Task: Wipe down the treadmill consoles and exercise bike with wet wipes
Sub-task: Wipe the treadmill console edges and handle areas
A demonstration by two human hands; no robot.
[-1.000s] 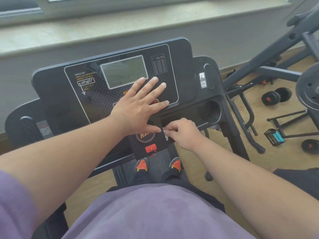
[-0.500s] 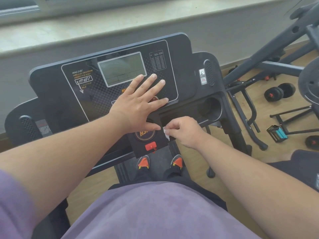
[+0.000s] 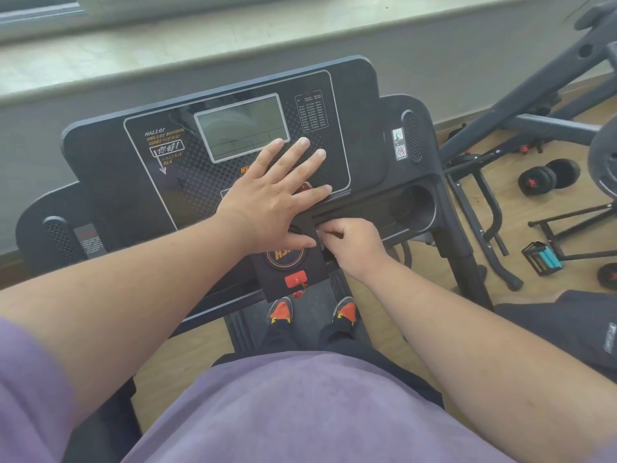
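At the front edge of a treadmill console (image 3: 110, 168), seen from above by a head camera, a wiping job is being carried out. A left hand (image 3: 270, 198) is being pressed flat on the console face, fingers straight and spread, just below the grey screen (image 3: 242, 127), with nothing held. A right hand (image 3: 350, 242) is being kept curled, fingers bunched, at the console's lower right edge beside the centre tab with the red key (image 3: 295, 279). A sliver of white is showing at its fingertips, judged to be the wipe (image 3: 321, 243), though most of it is hidden and it cannot be told for certain. The groove running toward the cup holder (image 3: 414, 203) is judged to be the part being wiped.

Progress is being judged as early to midway: only this one console is being worked, and nothing shows plainly which parts are already clean. A dark bike frame (image 3: 534, 91) is standing well apart at the right, untouched, with dumbbells (image 3: 547, 177) on the floor near it; it is still left to be wiped.
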